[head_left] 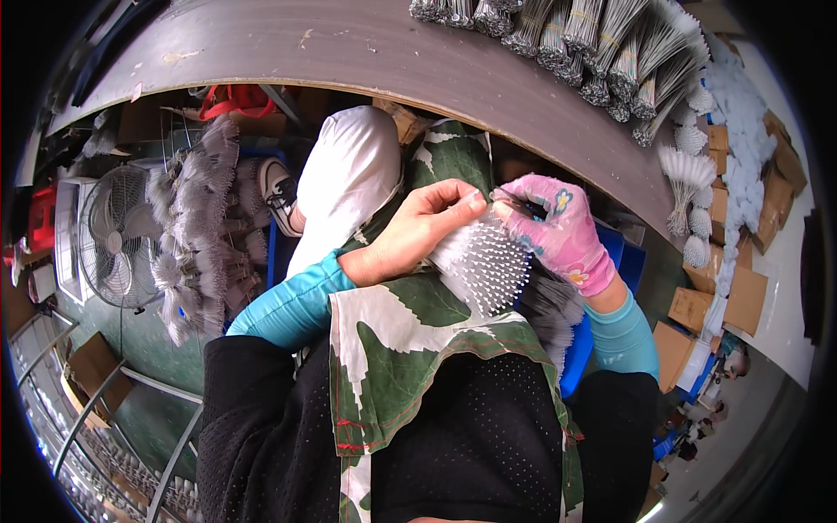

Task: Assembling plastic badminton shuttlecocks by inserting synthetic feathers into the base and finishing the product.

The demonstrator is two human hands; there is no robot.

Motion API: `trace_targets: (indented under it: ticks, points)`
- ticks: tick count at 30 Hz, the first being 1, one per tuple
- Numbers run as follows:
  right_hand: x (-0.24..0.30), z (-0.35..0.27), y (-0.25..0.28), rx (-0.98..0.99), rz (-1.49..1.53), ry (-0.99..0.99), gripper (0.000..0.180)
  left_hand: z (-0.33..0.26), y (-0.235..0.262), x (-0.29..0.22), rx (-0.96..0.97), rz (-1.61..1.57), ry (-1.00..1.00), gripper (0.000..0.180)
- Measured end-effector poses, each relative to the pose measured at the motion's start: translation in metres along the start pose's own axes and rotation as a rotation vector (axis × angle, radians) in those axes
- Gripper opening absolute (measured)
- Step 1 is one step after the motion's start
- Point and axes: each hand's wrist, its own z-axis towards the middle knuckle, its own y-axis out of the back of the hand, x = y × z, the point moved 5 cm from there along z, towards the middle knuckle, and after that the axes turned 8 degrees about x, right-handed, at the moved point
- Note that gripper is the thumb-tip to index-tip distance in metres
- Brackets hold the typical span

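Feathers [484, 266], white and stacked into a fan with their quill tips pointing out like pins, lie on the lap between both hands. Fingers of the bare left hand [414, 231] are curled together, thumb and forefinger pinched on the stack's upper edge, the palm resting over its left side. Just beside them, the right hand [558, 231], in a pink glove, has its fingers folded close at the stack's top right corner, gripping a few thin quills there; its fingertips nearly meet those of the left hand. Both forearms wear turquoise sleeves [292, 309]. Under the stack spreads a green and white leaf-print apron [410, 349] over a black mesh shirt. A white-trousered knee [349, 174] rises beyond the left hand. Above curves a grey table [366, 52], bearing bundles [593, 44] of grey quills at its right end. On the left stand a fan [118, 235] and dark feather bundles [205, 227].
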Motion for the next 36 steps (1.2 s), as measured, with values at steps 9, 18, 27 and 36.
trace_targets:
  ticks: [9,18,27,36]
  points:
    - [-0.005,0.003,0.007,0.185,0.414,-0.206,0.013,0.002,-0.002,0.001,0.211,-0.001,0.153,0.015]
    - [-0.002,0.003,0.006,0.169,0.419,-0.068,0.018,0.002,0.002,0.003,0.152,-0.078,0.157,0.015]
    - [-0.005,0.002,0.005,0.103,0.335,-0.157,0.016,0.007,-0.002,0.005,0.172,0.193,0.027,0.02]
    - [-0.021,0.004,0.0,0.221,0.632,-0.114,0.016,0.01,-0.001,0.004,0.199,0.164,0.088,0.024]
